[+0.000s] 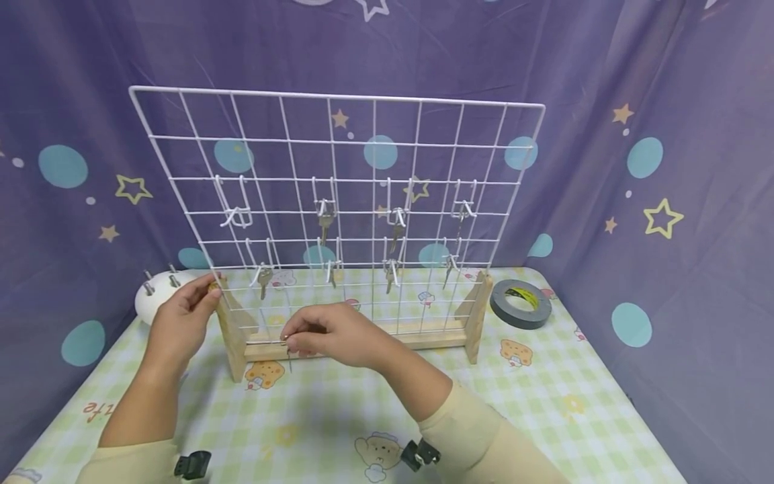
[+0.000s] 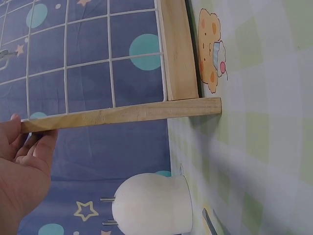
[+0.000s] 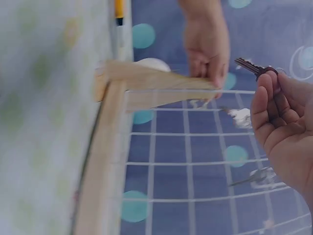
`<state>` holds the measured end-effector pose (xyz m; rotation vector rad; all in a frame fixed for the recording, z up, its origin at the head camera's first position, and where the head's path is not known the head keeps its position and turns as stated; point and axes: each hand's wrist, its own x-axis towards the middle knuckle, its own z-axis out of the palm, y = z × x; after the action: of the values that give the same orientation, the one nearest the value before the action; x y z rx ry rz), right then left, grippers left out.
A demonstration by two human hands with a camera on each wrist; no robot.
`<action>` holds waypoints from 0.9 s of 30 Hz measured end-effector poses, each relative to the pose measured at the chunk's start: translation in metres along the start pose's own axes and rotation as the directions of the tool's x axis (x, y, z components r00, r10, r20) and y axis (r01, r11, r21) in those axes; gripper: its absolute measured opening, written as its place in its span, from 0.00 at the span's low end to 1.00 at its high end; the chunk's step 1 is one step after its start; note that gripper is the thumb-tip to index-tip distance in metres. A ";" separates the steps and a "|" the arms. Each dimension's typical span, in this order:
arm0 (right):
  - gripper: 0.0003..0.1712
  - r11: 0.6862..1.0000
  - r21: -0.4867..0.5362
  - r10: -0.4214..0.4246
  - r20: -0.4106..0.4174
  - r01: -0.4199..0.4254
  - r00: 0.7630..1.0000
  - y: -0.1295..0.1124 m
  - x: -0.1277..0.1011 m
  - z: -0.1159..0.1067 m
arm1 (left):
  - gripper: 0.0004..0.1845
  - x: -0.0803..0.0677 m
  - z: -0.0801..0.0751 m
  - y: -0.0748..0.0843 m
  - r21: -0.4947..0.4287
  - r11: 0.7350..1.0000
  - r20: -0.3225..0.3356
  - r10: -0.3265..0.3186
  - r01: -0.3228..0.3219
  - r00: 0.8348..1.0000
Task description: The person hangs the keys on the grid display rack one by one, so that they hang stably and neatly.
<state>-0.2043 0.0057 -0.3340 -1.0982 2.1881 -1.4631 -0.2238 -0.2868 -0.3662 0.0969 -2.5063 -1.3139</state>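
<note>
A white wire grid rack [image 1: 374, 144] stands in a wooden base [image 1: 435, 335] on the table. My left hand [image 1: 181, 323] grips the top of the left wooden side piece [image 2: 112, 115] between thumb and fingers. Between the thumb and fingers of my right hand [image 1: 338, 334] a key [image 3: 249, 66] is pinched, its toothed blade sticking out. In the head view this hand is in front of the grid's lower left part. Several white hooks are on the grid, among them an upper left hook [image 1: 237, 216]. Keys such as this one [image 1: 264, 282] hang from other hooks.
A roll of grey tape [image 1: 497, 309] lies right of the rack. Behind the left hand stands a white rounded holder [image 2: 151, 203] with metal pegs. A yellow and black slim object [image 3: 119, 11] shows beyond the base. A checked cloth [image 1: 532, 417] covers the table.
</note>
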 end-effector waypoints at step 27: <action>0.09 0.939 0.291 -0.140 -0.168 0.185 0.976 -0.082 0.055 -0.016 | 0.31 -0.001 0.000 0.001 -0.027 0.999 0.002 0.017 -0.017 1.000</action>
<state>-0.2155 -0.0397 -0.2459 -1.1149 1.9061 -1.9322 -0.2229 -0.2856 -0.3656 0.0677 -2.4848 -1.3417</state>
